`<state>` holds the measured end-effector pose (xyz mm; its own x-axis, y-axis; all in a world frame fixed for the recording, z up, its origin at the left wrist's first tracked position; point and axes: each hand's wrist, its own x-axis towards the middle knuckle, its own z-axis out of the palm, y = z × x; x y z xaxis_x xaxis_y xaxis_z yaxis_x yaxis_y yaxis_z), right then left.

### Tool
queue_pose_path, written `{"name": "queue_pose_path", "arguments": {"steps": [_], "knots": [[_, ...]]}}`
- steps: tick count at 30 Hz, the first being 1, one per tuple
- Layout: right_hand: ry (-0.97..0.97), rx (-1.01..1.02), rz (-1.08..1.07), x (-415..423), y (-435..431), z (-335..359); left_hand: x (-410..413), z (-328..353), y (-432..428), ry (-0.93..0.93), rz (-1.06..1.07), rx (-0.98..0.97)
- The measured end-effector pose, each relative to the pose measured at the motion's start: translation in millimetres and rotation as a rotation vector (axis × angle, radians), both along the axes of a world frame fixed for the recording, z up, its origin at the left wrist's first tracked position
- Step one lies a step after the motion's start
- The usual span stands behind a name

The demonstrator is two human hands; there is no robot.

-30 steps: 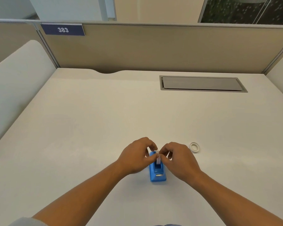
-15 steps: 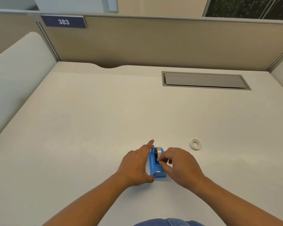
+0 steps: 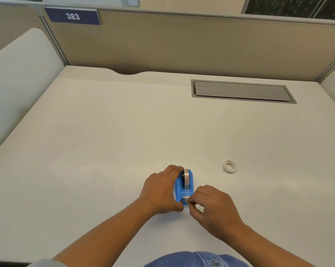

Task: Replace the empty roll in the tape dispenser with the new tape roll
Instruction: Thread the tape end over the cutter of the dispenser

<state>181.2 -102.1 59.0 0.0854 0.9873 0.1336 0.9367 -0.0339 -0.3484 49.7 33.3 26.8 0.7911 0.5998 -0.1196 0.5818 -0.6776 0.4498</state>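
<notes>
A small blue tape dispenser stands on the white desk near me. A tape roll sits upright in its cradle, and a strip of tape runs down toward the cutter end. My left hand is wrapped around the dispenser's left side, holding it. My right hand is at the near cutter end, its thumb and forefinger pinched on the tape's free end. An empty white roll core lies flat on the desk, to the right of the dispenser and apart from it.
A grey cable-port cover is set into the desk at the back right. Beige partition walls close off the back, with a blue sign reading 383. A white panel borders the left side.
My right hand has moved from the roll at the top of the dispenser down to the cutter end, drawing the tape along. My left hand has closed around the dispenser's side.
</notes>
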Motion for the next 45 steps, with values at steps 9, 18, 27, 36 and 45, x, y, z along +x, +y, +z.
{"name": "queue_pose_path", "arguments": {"steps": [9,18,27,36,45], "knots": [[-0.079,0.036,0.067,-3.4,-11.7,-21.5,-0.6,-2.1,0.8,-0.002,0.032,-0.057],[-0.171,0.111,0.11,0.9,-9.6,-44.4,-0.6,-1.7,0.7,-0.018,0.047,-0.078],[-0.202,0.138,0.095,0.1,-6.7,-58.7,-0.8,-5.2,0.4,-0.025,0.058,-0.083],[0.265,-0.073,-0.32,-1.6,-17.7,-45.8,-1.8,-8.5,-0.3,-0.023,0.071,-0.088],[0.605,-0.038,-0.451,1.0,-3.0,-48.4,-2.4,-9.5,-0.4,-0.044,0.074,-0.082]]}}
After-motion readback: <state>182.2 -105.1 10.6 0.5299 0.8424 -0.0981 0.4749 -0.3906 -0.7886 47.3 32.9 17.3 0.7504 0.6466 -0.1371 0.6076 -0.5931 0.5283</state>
